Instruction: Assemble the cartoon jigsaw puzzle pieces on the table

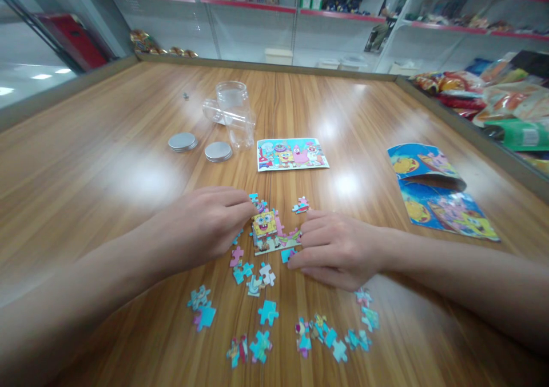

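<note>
A partly joined jigsaw puzzle [265, 224] with a yellow square cartoon figure lies flat between my hands. My left hand [221, 215] is at its upper left edge, fingers closed in a pinch on a puzzle piece [254, 197]; the fingertips partly hide it. On the other side my right hand [337, 247] has its fingers curled against the puzzle's right edge. Below its fingers a blue piece [287, 254] shows in part. Just above that hand rests a small joined cluster [301, 205]. Several loose pieces [268, 312] are scattered nearer to me.
Behind the puzzle lies a picture card [293, 154]. Clear plastic jars [235, 110] and silver lids [218, 151] are at the back left. A folded blue printed sheet [446, 204] is on the right. Packaged goods [514, 101] stand beyond the wooden table's [107, 147] right rim.
</note>
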`<state>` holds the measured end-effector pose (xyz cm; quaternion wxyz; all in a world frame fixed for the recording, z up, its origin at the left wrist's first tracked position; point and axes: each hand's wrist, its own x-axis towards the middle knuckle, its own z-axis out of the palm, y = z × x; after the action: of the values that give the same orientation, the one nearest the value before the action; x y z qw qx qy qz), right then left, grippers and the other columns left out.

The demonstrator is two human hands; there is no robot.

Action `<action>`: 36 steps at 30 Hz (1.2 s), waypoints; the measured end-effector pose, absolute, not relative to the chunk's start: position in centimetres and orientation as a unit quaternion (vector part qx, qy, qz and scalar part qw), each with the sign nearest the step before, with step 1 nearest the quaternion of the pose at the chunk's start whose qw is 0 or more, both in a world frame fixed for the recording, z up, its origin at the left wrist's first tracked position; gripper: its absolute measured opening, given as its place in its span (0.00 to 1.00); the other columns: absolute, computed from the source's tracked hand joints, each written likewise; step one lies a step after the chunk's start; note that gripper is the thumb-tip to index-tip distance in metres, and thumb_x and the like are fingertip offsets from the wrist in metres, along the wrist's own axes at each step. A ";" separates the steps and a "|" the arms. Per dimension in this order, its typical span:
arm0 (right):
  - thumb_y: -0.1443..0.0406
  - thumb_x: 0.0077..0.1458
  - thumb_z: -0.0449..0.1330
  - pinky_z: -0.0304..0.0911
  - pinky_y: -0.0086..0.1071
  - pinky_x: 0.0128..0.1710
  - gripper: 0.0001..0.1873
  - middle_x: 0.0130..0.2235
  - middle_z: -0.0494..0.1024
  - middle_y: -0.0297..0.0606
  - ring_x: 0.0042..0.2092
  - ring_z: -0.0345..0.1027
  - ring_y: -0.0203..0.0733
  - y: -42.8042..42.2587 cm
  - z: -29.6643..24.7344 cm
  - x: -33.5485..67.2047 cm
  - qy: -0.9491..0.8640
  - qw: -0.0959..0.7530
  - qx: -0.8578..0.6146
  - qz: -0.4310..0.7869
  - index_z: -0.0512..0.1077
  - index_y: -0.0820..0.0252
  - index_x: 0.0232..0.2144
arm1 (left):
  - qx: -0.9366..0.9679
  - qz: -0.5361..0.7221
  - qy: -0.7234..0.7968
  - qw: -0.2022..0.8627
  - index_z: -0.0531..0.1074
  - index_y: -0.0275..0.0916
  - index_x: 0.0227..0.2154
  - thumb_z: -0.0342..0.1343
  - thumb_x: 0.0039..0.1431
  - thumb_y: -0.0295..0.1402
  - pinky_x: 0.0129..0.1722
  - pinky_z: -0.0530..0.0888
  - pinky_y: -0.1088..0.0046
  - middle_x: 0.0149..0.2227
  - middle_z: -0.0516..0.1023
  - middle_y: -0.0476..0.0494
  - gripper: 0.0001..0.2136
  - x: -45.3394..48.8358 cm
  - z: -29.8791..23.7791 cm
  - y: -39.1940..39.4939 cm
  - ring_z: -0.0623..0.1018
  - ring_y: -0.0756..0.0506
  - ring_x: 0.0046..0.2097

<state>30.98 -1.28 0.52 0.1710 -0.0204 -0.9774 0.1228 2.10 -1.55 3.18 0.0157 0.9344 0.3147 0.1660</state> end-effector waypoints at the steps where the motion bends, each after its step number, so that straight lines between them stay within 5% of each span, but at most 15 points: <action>1: 0.69 0.66 0.56 0.59 0.37 0.39 0.08 0.33 0.78 0.37 0.36 0.68 0.41 -1.3 0.5 31.0 -0.977 0.171 -0.020 0.123 0.74 0.62 0.43 | 0.935 0.147 0.321 0.014 0.79 0.38 0.39 0.49 0.70 0.30 0.40 0.77 0.65 0.37 0.79 0.41 0.11 2.1 3.1 -1.5 0.79 0.44 0.38; 11: 0.70 0.66 0.55 0.59 0.36 0.39 0.08 0.32 0.77 0.36 0.35 0.68 0.39 -1.3 0.5 30.9 -0.978 0.166 -0.027 0.120 0.73 0.62 0.43 | 0.939 0.071 0.336 0.021 0.73 0.36 0.45 0.48 0.73 0.43 0.43 0.76 0.59 0.41 0.73 0.39 0.16 2.8 2.9 -1.8 0.76 0.40 0.43; 22: 0.71 0.65 0.55 0.58 0.36 0.37 0.07 0.32 0.77 0.36 0.34 0.68 0.39 -1.1 0.7 30.7 -0.977 0.168 -0.034 0.131 0.73 0.62 0.42 | 0.937 0.046 0.346 0.025 0.71 0.37 0.42 0.40 0.75 0.44 0.42 0.74 0.58 0.39 0.74 0.40 0.18 3.2 2.7 -2.0 0.77 0.39 0.42; 36: 0.71 0.65 0.55 0.59 0.35 0.37 0.08 0.32 0.77 0.36 0.34 0.66 0.39 -1.0 0.7 30.7 -0.973 0.179 -0.036 0.137 0.74 0.61 0.42 | 0.932 0.040 0.358 0.038 0.71 0.37 0.46 0.43 0.74 0.39 0.46 0.74 0.57 0.40 0.76 0.40 0.14 3.4 2.2 -2.1 0.78 0.39 0.44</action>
<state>30.69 -1.03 0.72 0.1794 -0.0364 -0.9735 0.1371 3.40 -2.10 2.15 0.0383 0.9322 0.3575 0.0405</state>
